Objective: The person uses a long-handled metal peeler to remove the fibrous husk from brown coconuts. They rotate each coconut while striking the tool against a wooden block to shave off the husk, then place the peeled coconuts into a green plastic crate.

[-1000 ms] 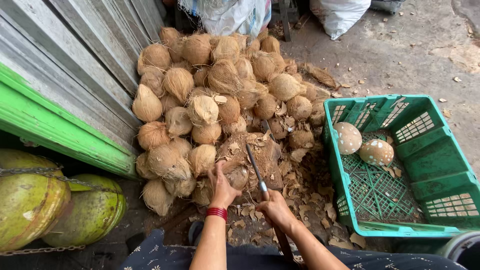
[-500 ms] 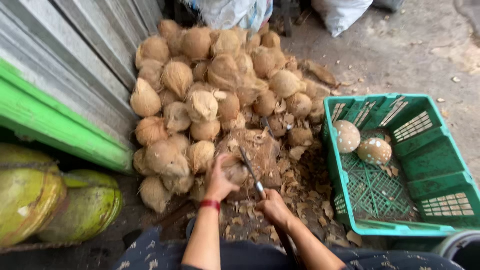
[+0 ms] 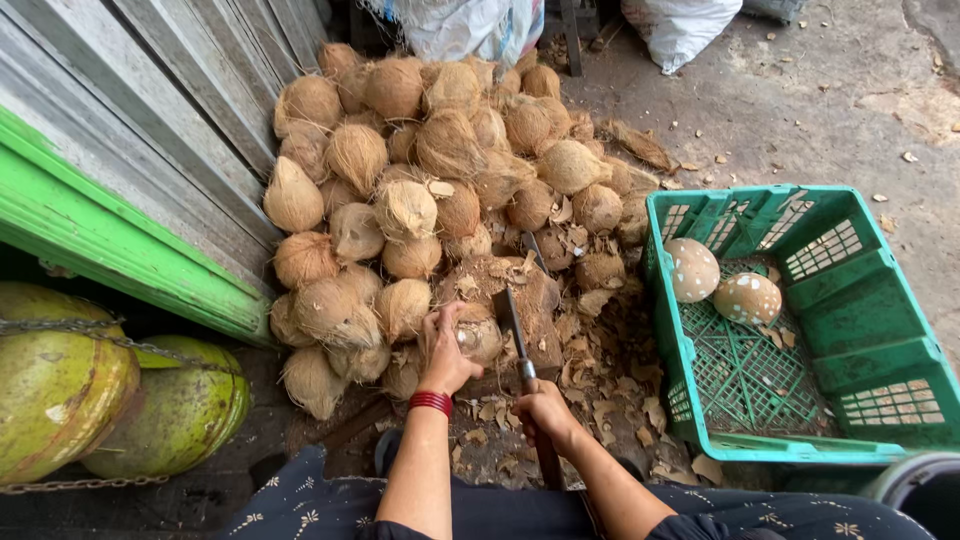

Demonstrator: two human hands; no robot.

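Left hand [image 3: 445, 350] rests on a husked coconut [image 3: 478, 335] that sits on a wooden chopping block [image 3: 520, 300] littered with husk scraps. Palm and fingers wrap the nut's left side and top; the nut bulges out to the right of the fingers, part of its fibrous brown surface showing. A red band circles the left wrist.

Right hand [image 3: 545, 410] is clenched around the dark handle of a cleaver [image 3: 515, 335]. The blade runs up and away from the fist, its flat end lying just right of the held coconut, touching or nearly touching it; which, cannot tell. The handle's lower end pokes out below the fist toward the person's lap.

Behind the block: a large heap of brown coconuts [image 3: 430, 160] piled against a grey corrugated wall with a bright green ledge [image 3: 110, 240].

Right of the block: a green plastic crate [image 3: 880, 330] with lattice walls, holding two pale shaved coconuts [image 3: 720, 285] side by side near its far left corner. Husk chips cover the ground between block and crate.

Left foreground: two big rounded green-yellow containers [image 3: 110, 400] with a chain across them. Top edge: white sacks [image 3: 480, 25] on bare concrete; any print on them is too small to make out.
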